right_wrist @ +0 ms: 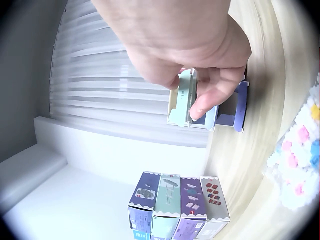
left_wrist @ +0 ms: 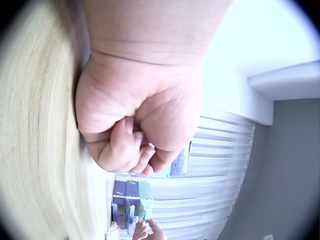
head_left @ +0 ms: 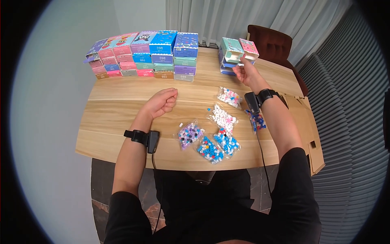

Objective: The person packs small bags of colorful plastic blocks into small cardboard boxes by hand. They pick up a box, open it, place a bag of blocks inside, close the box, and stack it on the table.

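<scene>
My right hand [head_left: 248,74] is at the small stack of boxes at the back right. In the right wrist view, its thumb and fingers pinch the end flap [right_wrist: 184,100] of the mint-green box [head_left: 232,44]. That box lies on top of blue-purple boxes with open ends, beside a pink box [head_left: 249,46]. My left hand [head_left: 161,102] rests on the table left of the middle, fingers curled in toward the palm with nothing visible in them. Nearest to it are the bag of purple bricks [head_left: 189,135] and the bag of white and pink bricks [head_left: 224,118].
A long wall of stacked coloured boxes [head_left: 144,57] stands at the back left. Bags of blue bricks [head_left: 210,150] lie near the front edge, another mixed bag [head_left: 230,97] farther back. Flattened cardboard [head_left: 302,122] and a brown chair [head_left: 269,42] are at the right.
</scene>
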A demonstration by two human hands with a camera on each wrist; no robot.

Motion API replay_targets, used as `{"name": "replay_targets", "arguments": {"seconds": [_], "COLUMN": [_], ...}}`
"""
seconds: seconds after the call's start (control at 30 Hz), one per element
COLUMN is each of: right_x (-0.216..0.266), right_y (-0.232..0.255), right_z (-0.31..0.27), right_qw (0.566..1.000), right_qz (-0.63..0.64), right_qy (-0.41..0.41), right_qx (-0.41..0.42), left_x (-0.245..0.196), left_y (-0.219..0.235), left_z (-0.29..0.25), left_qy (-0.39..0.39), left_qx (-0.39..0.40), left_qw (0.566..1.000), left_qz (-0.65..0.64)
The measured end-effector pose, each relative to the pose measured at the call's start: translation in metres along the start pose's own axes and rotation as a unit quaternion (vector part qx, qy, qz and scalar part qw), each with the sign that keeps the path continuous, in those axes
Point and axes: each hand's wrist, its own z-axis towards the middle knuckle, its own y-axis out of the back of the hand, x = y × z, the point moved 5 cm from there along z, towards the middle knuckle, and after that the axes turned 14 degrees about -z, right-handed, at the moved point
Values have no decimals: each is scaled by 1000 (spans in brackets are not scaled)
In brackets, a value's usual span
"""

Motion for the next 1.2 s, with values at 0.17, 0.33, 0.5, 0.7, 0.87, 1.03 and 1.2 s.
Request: {"name": "replay_targets", "arguments": {"seconds": [0.17, 0.33, 0.5, 0.7, 0.87, 1.03, 1.2], "right_x": [-1, -4, -3, -22, -41, -40, -58], "right_y": [-1, -2, -2, -55, -98, -118, -124], "right_z": [10, -24, -104, -167, -160, -174, -170], "right_qw": [999, 992, 939, 912, 876, 898, 885], "right_qz": [42, 77, 115, 141, 167, 131, 19], "right_qy": [12, 87, 262, 228, 184, 224, 285], "right_qx": [19, 48, 191, 311, 414, 355, 368], "left_x": [0, -1, 0, 0, 3, 5, 4], "left_y": [2, -1, 5, -11, -18, -12, -7], "left_z": [1, -1, 4, -2, -2, -4, 0], "left_qy": [1, 0, -20, -12, -47, -16, -15], "left_qx": [-1, 7, 41, 98, 166, 166, 152], "left_qw": [1000, 1000, 999, 995, 985, 985, 988], "left_qz": [4, -14, -10, 16, 23, 40, 22]}}
